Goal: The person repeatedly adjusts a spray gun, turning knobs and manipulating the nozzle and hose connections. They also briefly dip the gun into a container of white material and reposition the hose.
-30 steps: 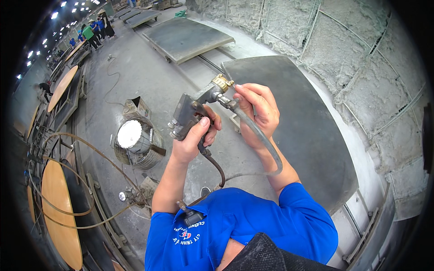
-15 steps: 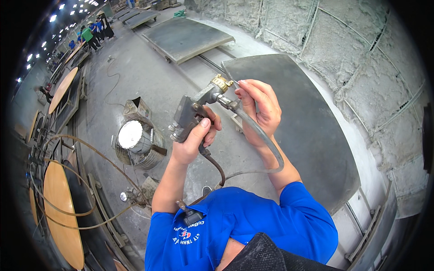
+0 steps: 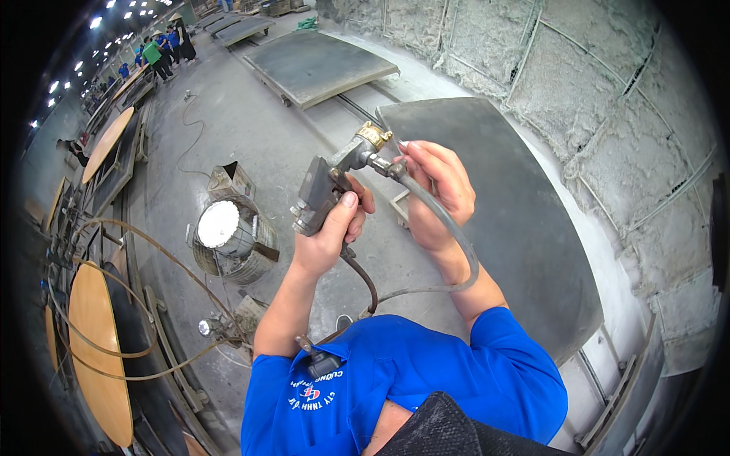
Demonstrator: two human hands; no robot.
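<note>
My left hand (image 3: 334,232) is wrapped round the handle of a grey metal spray gun (image 3: 318,188), held up in front of my chest. The gun points away and to the right, with a brass nozzle cap (image 3: 372,136) at its front. Close beside that cap, my right hand (image 3: 441,182) is closed in a pinch; a thin bit at its fingertips is too small to name. A clear grey hose (image 3: 449,229) runs from the gun's fitting past my right wrist. A dark brown hose (image 3: 362,273) drops from below the handle.
A round basket-like container (image 3: 242,262) with a white-filled bucket (image 3: 219,225) stands on the floor at left. Large dark panels (image 3: 525,235) lie at right and ahead beside a crusted wall (image 3: 593,91). Oval wooden boards (image 3: 99,349) and looped hoses line the left; people (image 3: 156,55) stand far off.
The hands and spray gun shift very slightly to the right in the picture. The left hand's hold and the right hand's pinch by the nozzle look the same.
</note>
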